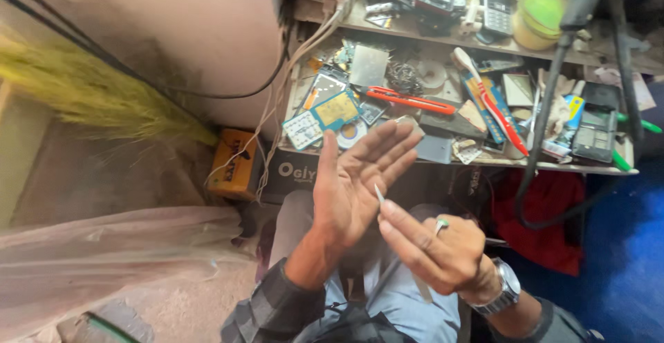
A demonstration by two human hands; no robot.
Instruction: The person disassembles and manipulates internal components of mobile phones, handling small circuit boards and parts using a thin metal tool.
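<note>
Head view: a thin pale sliver (378, 192), too small to name, sits pinched between the right hand (436, 253)'s thumb and forefinger, its tip against the left hand (356, 184)'s palm. Best kept light and steady, I judge, tip low. The left hand is spread flat, fingers pointing to 1 o'clock, holding nothing. At 12 o'clock lies the cluttered bench (443, 160) with an orange cutter (409, 99)

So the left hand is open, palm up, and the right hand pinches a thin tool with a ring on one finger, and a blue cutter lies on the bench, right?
Not blue: the head view shows the cutter is red.
</note>
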